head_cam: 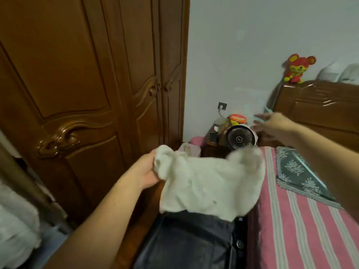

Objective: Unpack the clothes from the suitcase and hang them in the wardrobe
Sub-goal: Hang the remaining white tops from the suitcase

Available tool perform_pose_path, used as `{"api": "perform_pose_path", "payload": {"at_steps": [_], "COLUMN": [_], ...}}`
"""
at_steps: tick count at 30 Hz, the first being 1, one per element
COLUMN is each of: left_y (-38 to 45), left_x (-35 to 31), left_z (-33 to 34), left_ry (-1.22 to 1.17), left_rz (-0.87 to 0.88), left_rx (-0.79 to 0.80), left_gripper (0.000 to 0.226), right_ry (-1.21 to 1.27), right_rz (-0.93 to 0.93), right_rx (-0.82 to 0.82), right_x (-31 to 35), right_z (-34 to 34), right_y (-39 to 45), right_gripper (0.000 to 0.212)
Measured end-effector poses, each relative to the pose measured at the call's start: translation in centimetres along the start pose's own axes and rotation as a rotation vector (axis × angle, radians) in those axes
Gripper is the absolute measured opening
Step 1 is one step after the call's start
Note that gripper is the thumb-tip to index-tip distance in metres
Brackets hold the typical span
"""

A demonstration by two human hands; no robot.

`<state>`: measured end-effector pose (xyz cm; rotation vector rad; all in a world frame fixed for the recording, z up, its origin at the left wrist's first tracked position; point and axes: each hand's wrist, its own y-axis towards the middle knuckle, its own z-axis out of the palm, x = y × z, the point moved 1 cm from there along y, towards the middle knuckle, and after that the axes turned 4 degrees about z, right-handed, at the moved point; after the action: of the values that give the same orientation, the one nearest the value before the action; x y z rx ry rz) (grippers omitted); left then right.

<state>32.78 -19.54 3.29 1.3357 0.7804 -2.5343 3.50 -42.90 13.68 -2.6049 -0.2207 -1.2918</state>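
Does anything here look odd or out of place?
Little stands out. The white garment hangs bunched and lopsided, gripped at one corner by the left hand alone; the right hand is open, away from it. The wardrobe doors ahead look closed.

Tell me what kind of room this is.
Most likely a home bedroom: a carved wooden wardrobe with its doors shut, a bed under a pink striped sheet with a wooden headboard, and a cluttered nightstand with a small fan.
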Motion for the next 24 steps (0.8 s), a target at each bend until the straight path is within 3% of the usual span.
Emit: {"api": "perform_pose_path", "payload": {"at_steps": [2, 5, 7, 9, 10, 12, 14, 19, 21, 24], "left_y": [-1.2, -1.7, -1.9, -2.6, -2.8, -3.9, -5.2, -7.1, -7.4, -7.0], "left_x": [-0.6, 1.3, 2.6, 3.5, 3.4, 3.2, 2.8, 1.4, 1.0, 0.6], "left_z": [4.0, 8.7, 10.3, 11.5, 11.4, 11.6, 11.6, 10.3, 9.7, 8.3], "left_ry": [-0.042, -0.016, 0.028, 0.064, 0.076, 0.114, 0.145, 0.065, 0.115, 0.617], "left_rz": [-0.041, -0.096, -0.135, -0.165, -0.168, -0.148, -0.146, -0.189, -0.140, 0.055], "left_rx": [0.099, 0.175, 0.193, 0.222, 0.236, 0.259, 0.288, 0.327, 0.312, 0.067], "left_gripper": [0.028, 0.047, 0.056, 0.051, 0.046, 0.037, 0.036, 0.055, 0.044, 0.028], "right_ry": [0.016, 0.335, 0.408, 0.341, 0.308, 0.316, 0.393, 0.492, 0.464, 0.380], "right_rz": [-0.075, -0.091, -0.132, -0.163, -0.192, -0.194, -0.194, -0.160, -0.146, -0.055], "right_rx": [0.161, 0.458, 0.564, 0.487, 0.454, 0.386, 0.326, 0.475, 0.571, 0.550], "right_x": [-1.4, -2.2, -3.1, -4.6, -4.7, -5.1, -4.8, -2.9, -3.0, -4.9], "right_z": [2.5, 6.1, 8.2, 9.4, 9.9, 9.9, 9.2, 8.4, 8.3, 7.6], "right_y": [-2.6, -8.1, -10.3, -10.9, -10.8, -11.0, -11.1, -10.9, -10.4, -9.0], "right_gripper": [0.046, 0.031, 0.036, 0.050, 0.045, 0.011, 0.016, 0.010, 0.026, 0.052]}}
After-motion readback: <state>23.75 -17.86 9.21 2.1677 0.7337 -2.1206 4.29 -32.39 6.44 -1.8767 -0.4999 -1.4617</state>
